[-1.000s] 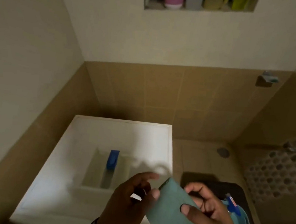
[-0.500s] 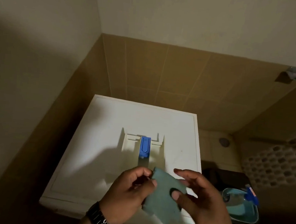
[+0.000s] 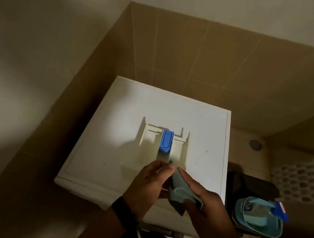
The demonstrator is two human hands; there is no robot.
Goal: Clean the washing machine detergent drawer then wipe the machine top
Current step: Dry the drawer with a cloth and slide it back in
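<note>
From the head view we see the detergent drawer [image 3: 163, 148] lying on the washing machine top [image 3: 112, 133], long axis running near to far (blue insert at the far end). Our left hand [image 3: 145, 187] and right hand [image 3: 203, 203] both pinch a green cloth [image 3: 179, 194] at its near end.

walls: cream above — tan tile [image 3: 197, 55] below | floor drain [image 3: 255, 144] | dim corner

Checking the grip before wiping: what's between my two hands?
The folded green cloth lies between the left hand and right hand in the head view.
</note>
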